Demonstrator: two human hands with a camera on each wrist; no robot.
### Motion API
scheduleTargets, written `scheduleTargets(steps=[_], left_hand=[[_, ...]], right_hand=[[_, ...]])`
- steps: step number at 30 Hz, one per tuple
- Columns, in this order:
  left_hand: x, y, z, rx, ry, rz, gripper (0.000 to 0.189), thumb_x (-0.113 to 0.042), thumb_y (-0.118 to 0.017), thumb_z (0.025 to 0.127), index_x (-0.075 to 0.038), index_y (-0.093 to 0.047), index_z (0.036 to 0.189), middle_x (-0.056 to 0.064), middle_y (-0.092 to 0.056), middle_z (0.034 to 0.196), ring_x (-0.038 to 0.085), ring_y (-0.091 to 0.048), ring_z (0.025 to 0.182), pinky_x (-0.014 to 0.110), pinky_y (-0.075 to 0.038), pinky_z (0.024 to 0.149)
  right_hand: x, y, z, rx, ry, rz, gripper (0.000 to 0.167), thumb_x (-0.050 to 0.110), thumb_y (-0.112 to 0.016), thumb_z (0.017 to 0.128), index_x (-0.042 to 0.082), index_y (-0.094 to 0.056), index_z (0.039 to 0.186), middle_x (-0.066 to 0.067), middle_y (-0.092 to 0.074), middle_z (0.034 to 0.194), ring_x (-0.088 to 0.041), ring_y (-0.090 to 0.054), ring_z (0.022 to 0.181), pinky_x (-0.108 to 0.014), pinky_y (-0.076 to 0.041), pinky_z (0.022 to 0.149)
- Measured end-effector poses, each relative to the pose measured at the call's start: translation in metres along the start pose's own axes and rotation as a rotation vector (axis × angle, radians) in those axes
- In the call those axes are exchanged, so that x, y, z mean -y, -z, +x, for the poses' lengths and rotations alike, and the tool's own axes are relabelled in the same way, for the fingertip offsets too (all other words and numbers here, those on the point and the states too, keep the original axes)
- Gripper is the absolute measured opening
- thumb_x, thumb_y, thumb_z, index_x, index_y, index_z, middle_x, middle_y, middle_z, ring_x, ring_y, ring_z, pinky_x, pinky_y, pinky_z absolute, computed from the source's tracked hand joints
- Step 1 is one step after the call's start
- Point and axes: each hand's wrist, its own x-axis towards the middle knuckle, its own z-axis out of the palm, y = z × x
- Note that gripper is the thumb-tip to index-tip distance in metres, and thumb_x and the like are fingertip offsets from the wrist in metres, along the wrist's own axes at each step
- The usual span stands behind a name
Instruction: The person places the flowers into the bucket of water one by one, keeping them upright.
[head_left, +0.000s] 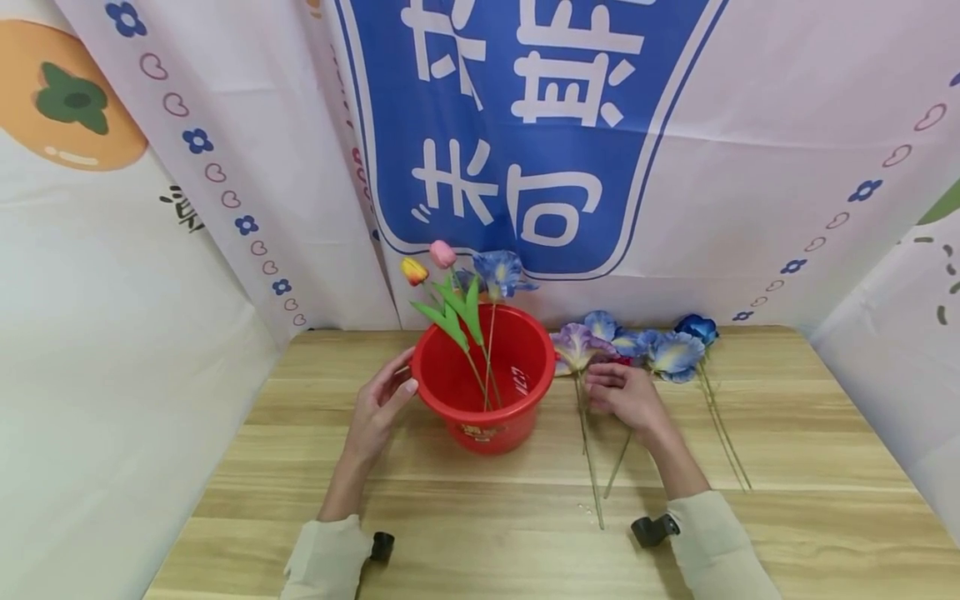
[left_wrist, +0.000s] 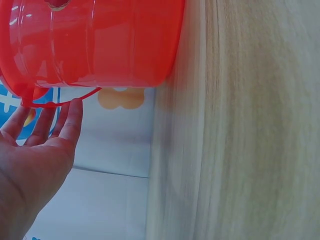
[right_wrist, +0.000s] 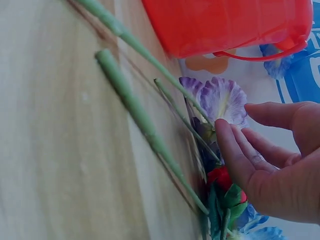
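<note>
A red bucket stands upright on the table. It holds a yellow-orange tulip, a pink tulip and a blue iris, their stems leaning on the rim. At its left side, my left hand touches the rim; in the left wrist view the fingertips meet its thin red handle. My right hand is right of the bucket, fingers apart and beside a purple iris. One fingertip is close to that flower's green stem; contact is unclear. Below the hand lies a red rose.
More blue irises and a dark blue flower lie at the table's back right, stems towards the front. A printed white cloth hangs behind the wooden table. White cloth also stands at the left.
</note>
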Motion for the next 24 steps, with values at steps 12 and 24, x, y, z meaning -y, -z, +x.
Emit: scheduleTargets(steps=[12,24], left_hand=[[-0.0001,-0.0001,0.0001,0.003,0.001,0.008,0.053,-0.008,-0.060,0.107,-0.002,-0.051,0.158,0.024,-0.054,0.157,0.011,-0.062,0.131,0.016,-0.056,0.105],[0.0007,-0.0005,-0.0007,0.003,-0.016,-0.005,0.052,-0.006,-0.060,0.106,0.000,-0.051,0.157,0.026,-0.055,0.156,0.015,-0.063,0.131,0.017,-0.056,0.105]], right_hand=[[-0.0068,-0.0001,0.0008,0.084,-0.056,-0.003,0.049,-0.003,-0.064,0.103,-0.019,-0.050,0.147,-0.040,-0.058,0.145,-0.026,-0.077,0.110,-0.041,-0.067,0.093],[-0.0094,-0.0016,0.0021,0.079,-0.091,0.005,0.046,-0.004,-0.067,0.101,-0.018,-0.053,0.143,-0.033,-0.072,0.128,-0.024,-0.079,0.104,-0.040,-0.069,0.086]])
